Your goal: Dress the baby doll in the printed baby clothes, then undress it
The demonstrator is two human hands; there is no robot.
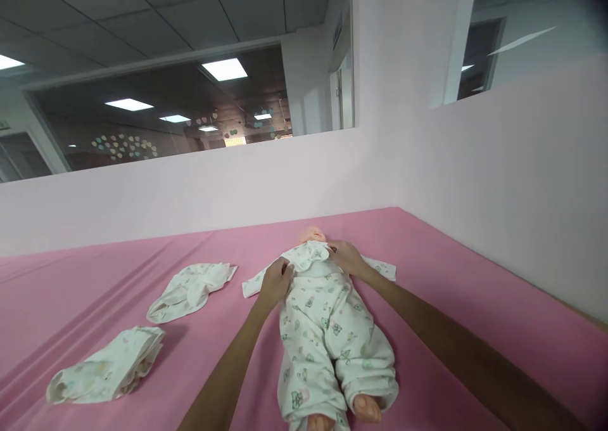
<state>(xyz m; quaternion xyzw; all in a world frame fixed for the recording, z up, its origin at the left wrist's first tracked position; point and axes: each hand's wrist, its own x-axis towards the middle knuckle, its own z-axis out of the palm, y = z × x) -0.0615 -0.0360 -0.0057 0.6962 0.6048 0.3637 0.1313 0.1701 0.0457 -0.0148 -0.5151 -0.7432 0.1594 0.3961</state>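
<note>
A baby doll [314, 233] lies on its back on the pink sheet, its head away from me and its feet near me. It wears white printed trousers [316, 323] and a matching long-sleeved top [304, 255], whose sleeves spread out to both sides. The top is bunched up over the chest, and a pale band of the belly shows below it. My left hand [277, 280] pinches the top's edge at the doll's left-of-picture side. My right hand [346, 257] has its fingers closed on the top's edge across from it.
To the left lie a crumpled white printed cloth [192, 290] and a folded printed cloth [108, 366]. The pink sheet [228, 348] is wrinkled at the left. White walls [266, 177] with windows border the far and right sides.
</note>
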